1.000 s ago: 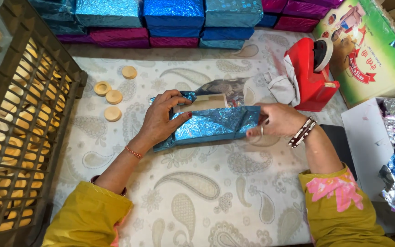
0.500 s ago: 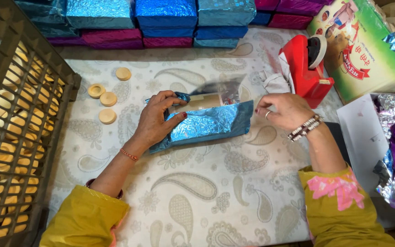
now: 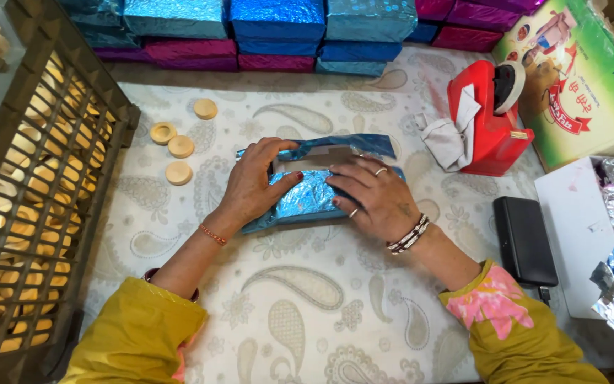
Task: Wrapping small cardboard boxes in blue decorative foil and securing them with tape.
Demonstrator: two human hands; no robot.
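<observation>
I see both hands pressed flat on the blue foil package point(image 3: 307, 199), which lies near the middle of the desk point(image 3: 307, 313). My left hand point(image 3: 254, 181) covers its left end, fingers spread and laid over the top, thumb along the near side. My right hand point(image 3: 371, 195) lies on the right part, fingers together and flat against the foil, not clamped around it. A loose foil flap point(image 3: 349, 146) stands open along the package's far side. Four round wooden discs point(image 3: 179, 146) lie left of it, towards the brown crate point(image 3: 37, 185) at the left edge. A red tape dispenser point(image 3: 488, 128) stands towards the far right corner, and stacked blue and pink wrapped boxes point(image 3: 278, 28) line the far edge.
</observation>
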